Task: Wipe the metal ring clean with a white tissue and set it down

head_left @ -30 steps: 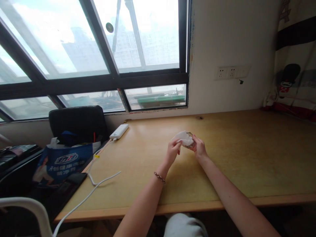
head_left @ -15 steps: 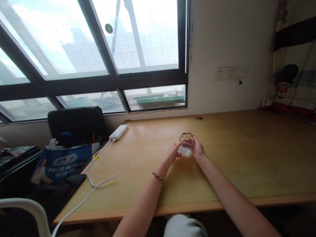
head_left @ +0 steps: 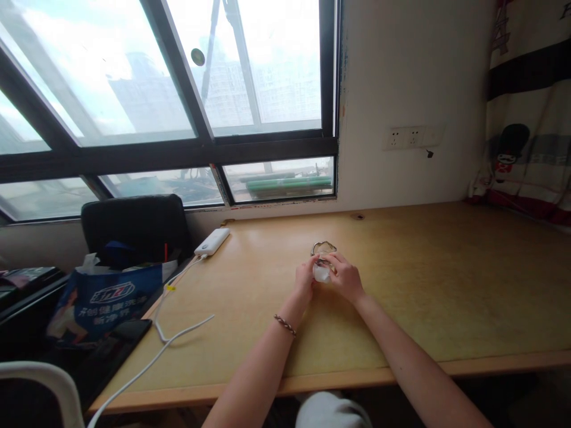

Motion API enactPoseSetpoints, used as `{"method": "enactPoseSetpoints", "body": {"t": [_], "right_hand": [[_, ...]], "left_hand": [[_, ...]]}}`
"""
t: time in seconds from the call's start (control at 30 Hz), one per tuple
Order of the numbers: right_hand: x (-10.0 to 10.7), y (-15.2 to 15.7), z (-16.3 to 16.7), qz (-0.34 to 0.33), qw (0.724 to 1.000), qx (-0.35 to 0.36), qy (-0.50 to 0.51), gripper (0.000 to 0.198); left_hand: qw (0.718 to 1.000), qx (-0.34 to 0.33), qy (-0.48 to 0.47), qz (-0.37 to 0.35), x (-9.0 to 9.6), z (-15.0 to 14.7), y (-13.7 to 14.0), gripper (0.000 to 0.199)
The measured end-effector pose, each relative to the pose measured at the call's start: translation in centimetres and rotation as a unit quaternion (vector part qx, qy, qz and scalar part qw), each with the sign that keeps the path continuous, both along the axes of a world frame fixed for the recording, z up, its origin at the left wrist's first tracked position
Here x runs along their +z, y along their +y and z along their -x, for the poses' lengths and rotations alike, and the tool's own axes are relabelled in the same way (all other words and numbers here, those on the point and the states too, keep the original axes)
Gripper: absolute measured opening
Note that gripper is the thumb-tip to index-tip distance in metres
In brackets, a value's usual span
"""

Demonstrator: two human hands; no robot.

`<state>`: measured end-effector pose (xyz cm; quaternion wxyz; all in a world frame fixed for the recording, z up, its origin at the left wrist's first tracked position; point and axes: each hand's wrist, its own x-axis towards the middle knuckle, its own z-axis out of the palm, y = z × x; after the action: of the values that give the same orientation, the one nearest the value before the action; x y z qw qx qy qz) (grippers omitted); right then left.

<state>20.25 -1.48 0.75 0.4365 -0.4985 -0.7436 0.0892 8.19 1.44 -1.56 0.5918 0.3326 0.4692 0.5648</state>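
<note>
In the head view, above the middle of the table [head_left: 250, 333], both hands meet at a small ring-shaped thing [head_left: 322, 244] with a wavy, shiny, dark-and-gold edge. At its near side is a white, translucent piece [head_left: 321, 273]; whether the two are joined I cannot tell. My left hand [head_left: 306, 279] grips from the left with its thumb near the white piece. From the right, my right hand [head_left: 344, 277] reaches over with bent fingers touching the white piece and the ring's near edge. Fingers hide the lower part of the ring.
A white power bank [head_left: 213, 242] lies at the table's left edge, with a white cable [head_left: 163, 345] running from it. Left of the table are a blue bag [head_left: 107, 303] and a black chair [head_left: 134, 229]. Windows and a wall socket [head_left: 405, 137] are behind.
The ring and both hands have shifted slightly left. My right hand has turned from holding the ring's right side to bending its fingers over the near side.
</note>
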Motion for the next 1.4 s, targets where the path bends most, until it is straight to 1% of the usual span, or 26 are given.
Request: {"method": "enactPoseSetpoints", "body": {"t": [0.1,0.23,0.43,0.57,0.67,0.77,0.87,1.0,1.13,1.23,1.4], "right_hand": [[-0.3,-0.1,0.2,0.005,0.999,-0.006,-0.047,0.032],[-0.4,0.2,0.0,-0.006,0.996,-0.039,-0.076,0.027],[-0.6,1.4,-0.8,-0.02,0.997,-0.055,-0.052,0.013],[-1.2,2.5,-1.8,-0.024,0.997,-0.058,-0.038,0.011],[-1.9,3.7,-3.1,-0.025,0.997,-0.054,-0.046,0.012],[-2.6,5.6,-5.6,-0.021,0.996,-0.069,-0.056,0.011],[-2.9,8.1,-9.7,0.001,0.989,-0.122,-0.078,0.014],[-2.9,11.6,-16.4,0.045,0.968,-0.206,-0.137,0.016],[-3.5,14.0,-22.0,0.098,0.945,-0.261,-0.169,0.021],[-4.3,14.8,-24.4,0.117,0.936,-0.281,-0.176,0.022],[-5.3,16.0,-25.6,0.126,0.932,-0.29,-0.175,0.022]], "left_hand": [[1.0,-0.01,-0.012,-0.023,-0.4,-0.1,0.0,0.035],[0.996,-0.06,-0.046,-0.046,-0.9,-0.3,0.3,0.034],[0.986,-0.131,-0.096,-0.03,-0.7,-0.4,0.3,0.03],[0.976,-0.17,-0.132,-0.042,-0.7,-0.7,0.0,0.027],[0.97,-0.185,-0.155,-0.036,-0.7,-0.7,0.0,0.031],[0.967,-0.175,-0.187,-0.006,-0.6,-0.5,0.2,0.033],[0.955,-0.164,-0.246,0.019,-0.3,-0.1,0.4,0.032],[0.938,-0.155,-0.307,0.033,0.1,0.3,0.4,0.026],[0.934,-0.135,-0.329,0.029,0.1,0.4,0.3,0.015],[0.933,-0.13,-0.335,0.023,0.0,0.4,0.4,0.012],[0.931,-0.129,-0.342,0.023,-0.1,0.5,0.6,0.013]]}}
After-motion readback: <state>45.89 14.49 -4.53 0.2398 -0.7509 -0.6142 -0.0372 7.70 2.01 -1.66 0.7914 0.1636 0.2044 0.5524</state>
